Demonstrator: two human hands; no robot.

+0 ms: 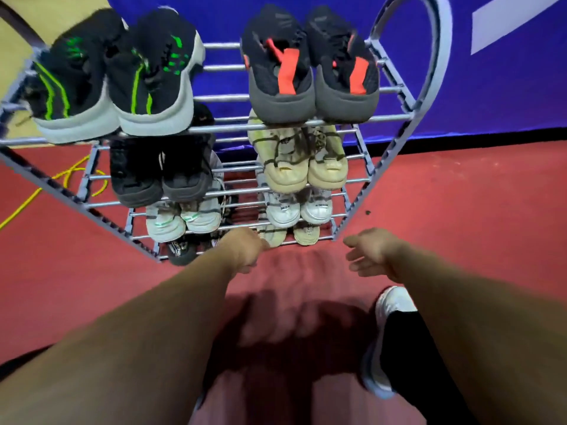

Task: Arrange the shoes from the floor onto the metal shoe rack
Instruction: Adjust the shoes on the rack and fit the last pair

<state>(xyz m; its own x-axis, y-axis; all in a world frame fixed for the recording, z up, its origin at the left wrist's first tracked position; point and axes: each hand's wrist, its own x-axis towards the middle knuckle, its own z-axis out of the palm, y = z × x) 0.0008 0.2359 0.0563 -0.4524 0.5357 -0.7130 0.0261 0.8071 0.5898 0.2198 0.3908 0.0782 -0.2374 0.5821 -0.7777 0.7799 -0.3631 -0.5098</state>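
A grey metal shoe rack (276, 127) stands before me with several tiers. Its top tier carries a black-and-green pair (116, 78) and a black-and-red pair (310, 65). Below sit a black pair (159, 173) and a beige pair (306, 164), then two white pairs (181, 219) (297, 210). The bottom tier holds a beige pair (303, 236) and a black shoe (181, 251). My left hand (245, 251) hangs loosely curled beside the bottom beige pair's heel, with nothing seen in it. My right hand (371, 254) hovers at the rack's right foot, fingers relaxed and empty.
Red floor (460, 210) surrounds the rack. A yellow cable (61, 179) lies on it behind the rack's left side. A blue wall panel (491, 87) rises behind. My own foot in a white shoe (389, 305) stands at the lower right.
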